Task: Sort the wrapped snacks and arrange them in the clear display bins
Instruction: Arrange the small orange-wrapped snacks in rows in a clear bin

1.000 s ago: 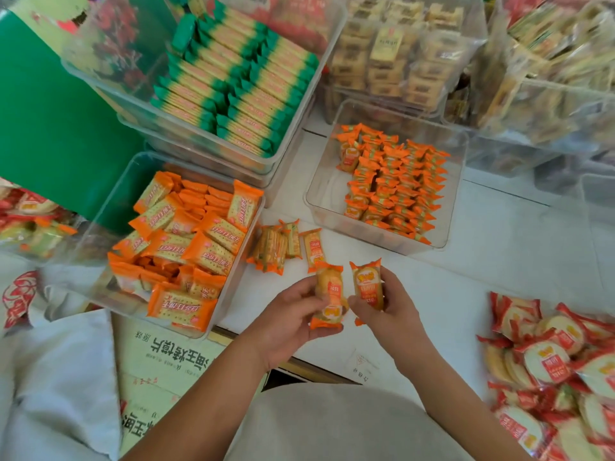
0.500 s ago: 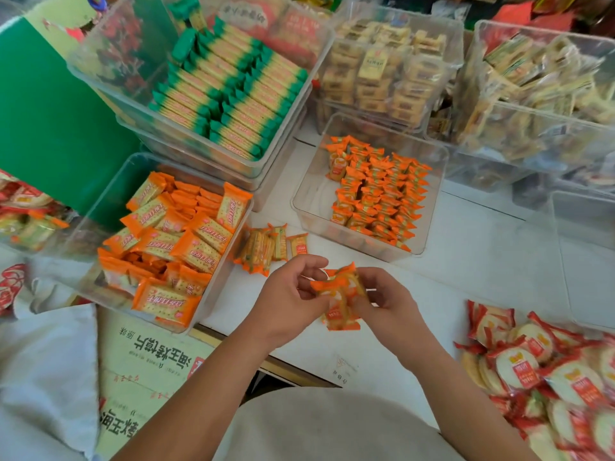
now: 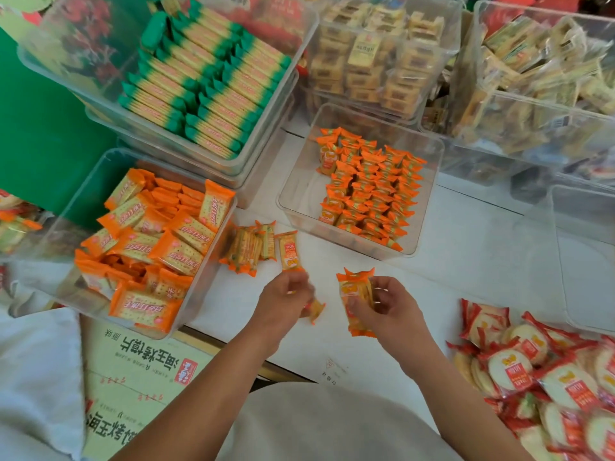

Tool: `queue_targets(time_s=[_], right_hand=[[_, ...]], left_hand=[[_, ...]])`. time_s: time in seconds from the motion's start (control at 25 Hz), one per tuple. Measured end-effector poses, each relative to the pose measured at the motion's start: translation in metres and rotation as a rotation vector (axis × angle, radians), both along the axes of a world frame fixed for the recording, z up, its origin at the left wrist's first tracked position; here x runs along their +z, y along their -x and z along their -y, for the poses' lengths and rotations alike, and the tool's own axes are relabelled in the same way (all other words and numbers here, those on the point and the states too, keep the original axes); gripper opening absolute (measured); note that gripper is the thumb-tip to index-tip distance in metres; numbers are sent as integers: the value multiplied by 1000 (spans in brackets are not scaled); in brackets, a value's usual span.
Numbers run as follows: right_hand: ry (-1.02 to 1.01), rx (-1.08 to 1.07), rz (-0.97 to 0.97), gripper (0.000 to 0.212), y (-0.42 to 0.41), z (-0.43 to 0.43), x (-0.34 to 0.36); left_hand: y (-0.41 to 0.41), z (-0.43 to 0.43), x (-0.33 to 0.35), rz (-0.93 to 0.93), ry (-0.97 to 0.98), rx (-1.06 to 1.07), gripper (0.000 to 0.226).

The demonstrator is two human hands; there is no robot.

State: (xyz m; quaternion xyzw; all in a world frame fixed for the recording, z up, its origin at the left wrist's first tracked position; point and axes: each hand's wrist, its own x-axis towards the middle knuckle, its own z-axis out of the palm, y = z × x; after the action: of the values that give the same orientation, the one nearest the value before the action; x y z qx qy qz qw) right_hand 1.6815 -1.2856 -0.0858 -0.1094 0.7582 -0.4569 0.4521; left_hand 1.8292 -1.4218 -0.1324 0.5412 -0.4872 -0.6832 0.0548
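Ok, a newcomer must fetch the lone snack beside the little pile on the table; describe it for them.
Find the clear bin of small orange packs in the middle of the white table. Off its near left corner sits a little pile of packs; the lone snack lies just right of it. Unlike the piled ones, it lies flat by itself.

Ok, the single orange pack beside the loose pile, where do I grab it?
I'd pinch the single pack across its long edges at mid-body, coming down from above. It lies flat on the table, lengthwise away from you; its right side is free, while the loose pile crowds its left.
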Motion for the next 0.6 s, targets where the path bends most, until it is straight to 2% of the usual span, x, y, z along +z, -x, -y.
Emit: queue_targets(time_s=[0.08, 0.12, 0.16, 0.24, 0.36, 0.48, 0.6], right_hand=[[5, -23, 1, 36, 6, -2, -4], [11, -33, 10, 35, 10, -2, -5], [14, -44, 20, 33, 13, -2, -6], [14, -74, 40, 26, 19, -1, -9], [6, -130, 77, 21, 28, 4, -13], [-4, -155, 92, 22, 34, 10, -14], [-23, -156, 92, 21, 34, 19, -16]], left_hand=[[-8, 5, -36, 340, 232, -232, 34], [-9, 6, -49, 411, 335, -336, 41], [-7, 6, -59, 425, 397, -394, 47], [3, 6, -69, 430, 404, -375, 62], [18, 10, -81, 570, 392, -403, 73], [21, 13, -87, 648, 444, -489, 66], [16, 19, -86, 607, 409, -475, 53]])
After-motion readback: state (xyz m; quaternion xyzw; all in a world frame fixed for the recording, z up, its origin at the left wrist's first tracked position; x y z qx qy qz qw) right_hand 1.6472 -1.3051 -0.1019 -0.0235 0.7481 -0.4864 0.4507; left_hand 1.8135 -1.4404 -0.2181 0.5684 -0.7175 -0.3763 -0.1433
